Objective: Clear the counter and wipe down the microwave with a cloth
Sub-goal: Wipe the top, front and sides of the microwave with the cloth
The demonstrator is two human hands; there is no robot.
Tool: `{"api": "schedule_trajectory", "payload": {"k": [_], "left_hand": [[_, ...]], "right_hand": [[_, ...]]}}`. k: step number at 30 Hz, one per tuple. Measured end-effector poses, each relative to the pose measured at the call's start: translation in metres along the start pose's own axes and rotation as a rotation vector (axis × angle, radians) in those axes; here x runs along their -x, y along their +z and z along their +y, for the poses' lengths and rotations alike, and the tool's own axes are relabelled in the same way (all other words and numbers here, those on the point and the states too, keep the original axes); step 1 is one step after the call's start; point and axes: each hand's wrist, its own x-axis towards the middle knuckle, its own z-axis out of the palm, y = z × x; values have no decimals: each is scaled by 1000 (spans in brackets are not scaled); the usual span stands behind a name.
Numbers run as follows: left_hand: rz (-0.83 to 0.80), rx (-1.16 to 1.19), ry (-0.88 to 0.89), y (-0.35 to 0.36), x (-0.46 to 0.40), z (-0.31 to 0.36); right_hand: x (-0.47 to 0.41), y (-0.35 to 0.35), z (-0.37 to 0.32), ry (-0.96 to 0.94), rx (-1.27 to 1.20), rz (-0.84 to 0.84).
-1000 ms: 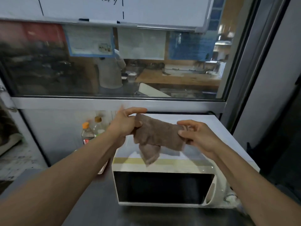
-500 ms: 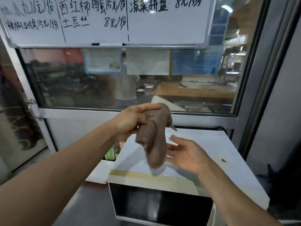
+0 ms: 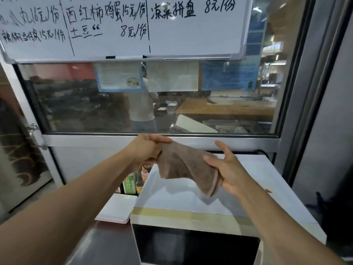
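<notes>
A brown cloth [image 3: 183, 165] hangs in the air above the white microwave [image 3: 172, 197], stretched between both hands. My left hand [image 3: 147, 150] pinches its upper left end between thumb and fingers. My right hand [image 3: 227, 171] holds the lower right end, thumb on the cloth's near side, fingers spread behind it. The microwave's dark door [image 3: 191, 247] faces me at the bottom of the view. The cloth does not touch the microwave's top.
A stack of white plates [image 3: 118, 209] lies left of the microwave on the dark counter [image 3: 103, 243]. Several sauce bottles [image 3: 133, 180] stand behind the plates. A glass window [image 3: 95, 108] and a whiteboard [image 3: 172, 31] rise behind. A grey wall stands to the right.
The cloth hung bunched from my left hand half a second ago with my right hand open under it. Now my right hand holds its lower end and the cloth is spread between both hands.
</notes>
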Motion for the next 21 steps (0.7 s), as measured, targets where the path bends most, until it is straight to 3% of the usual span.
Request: {"api": "schedule_trajectory", "payload": {"k": [3,5,7,9,11,13,16,19,21], "left_hand": [[-18,70,-65,6,-2,-2],[-72,60,-52,9,-4,-5],[-105,-60,-15,8,-8,-9],[-113,-248,23,7,-9,-11],[-114,-375,62,6,-10,-13],[-100,-427,108,4,-12,-17],[-75,-467,164,0,-16,-22],[-58,-609,255,3,-21,-26],[-41,-686,294,4,-28,-30]], "right_hand": [[1,5,-5,-230,477,134],[-1,6,-7,-345,638,142],[-1,5,-8,-324,616,142],[-1,6,-11,-177,405,124],[0,5,-15,-7,195,48],[3,3,-17,69,171,-49],[3,2,-12,10,547,-76],[1,3,-9,-168,1042,101],[-7,-1,-10,-251,1138,119]]}}
